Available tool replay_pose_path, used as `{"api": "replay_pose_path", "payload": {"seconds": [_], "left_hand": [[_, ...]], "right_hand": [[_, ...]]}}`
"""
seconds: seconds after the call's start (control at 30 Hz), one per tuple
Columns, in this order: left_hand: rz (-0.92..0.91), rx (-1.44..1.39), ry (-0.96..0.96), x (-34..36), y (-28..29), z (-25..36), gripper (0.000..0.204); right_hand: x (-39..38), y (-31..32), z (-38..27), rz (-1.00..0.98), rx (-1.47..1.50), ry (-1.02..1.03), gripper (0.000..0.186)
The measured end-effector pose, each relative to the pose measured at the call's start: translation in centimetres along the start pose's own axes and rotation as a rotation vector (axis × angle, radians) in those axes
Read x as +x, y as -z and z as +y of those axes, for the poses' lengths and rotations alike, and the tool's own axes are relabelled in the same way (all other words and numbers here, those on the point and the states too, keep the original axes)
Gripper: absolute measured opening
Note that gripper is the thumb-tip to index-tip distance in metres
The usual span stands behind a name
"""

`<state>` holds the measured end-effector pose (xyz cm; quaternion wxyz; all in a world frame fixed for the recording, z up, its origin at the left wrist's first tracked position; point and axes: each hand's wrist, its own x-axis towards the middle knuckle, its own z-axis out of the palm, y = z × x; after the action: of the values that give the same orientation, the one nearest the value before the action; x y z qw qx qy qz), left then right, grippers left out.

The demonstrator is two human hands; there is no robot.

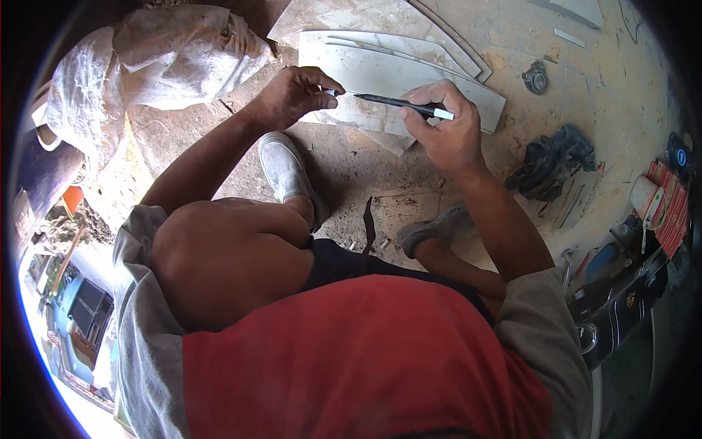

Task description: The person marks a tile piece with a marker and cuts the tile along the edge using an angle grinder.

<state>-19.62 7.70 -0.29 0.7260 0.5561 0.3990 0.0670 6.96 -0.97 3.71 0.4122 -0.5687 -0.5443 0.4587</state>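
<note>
My right hand (444,128) grips a dark marker pen (390,100) with a white end, held level with its thin tip pointing left. My left hand (296,99) is closed on a small light-coloured cap (332,92) between thumb and fingers, just left of the pen's tip and apart from it. Beneath both hands lies a loose stack of whitish tile pieces (373,58) on the dusty floor. My shoes rest on the floor below, on either side.
A crumpled whitish sack (172,58) lies at upper left. On the right are a small round metal object (536,77), a dark crumpled cloth (552,161) and a cluttered pile of tools with a red striped box (665,219). Assorted clutter fills the bright left edge.
</note>
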Motion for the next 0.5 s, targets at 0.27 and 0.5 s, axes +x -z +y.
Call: {"api": "replay_pose_path", "payload": {"seconds": [0.27, 0.5], "left_hand": [[-0.006, 0.011, 0.014, -3.4, 0.4, -2.8, 0.022], [-0.131, 0.129, 0.209, -5.8, -0.2, -5.0, 0.024]], "right_hand": [[-1.0, -3.3, 0.0, -0.069, 0.017, -0.122, 0.017], [-3.6, -4.3, 1.2, -0.238, 0.115, -0.367, 0.016]]}}
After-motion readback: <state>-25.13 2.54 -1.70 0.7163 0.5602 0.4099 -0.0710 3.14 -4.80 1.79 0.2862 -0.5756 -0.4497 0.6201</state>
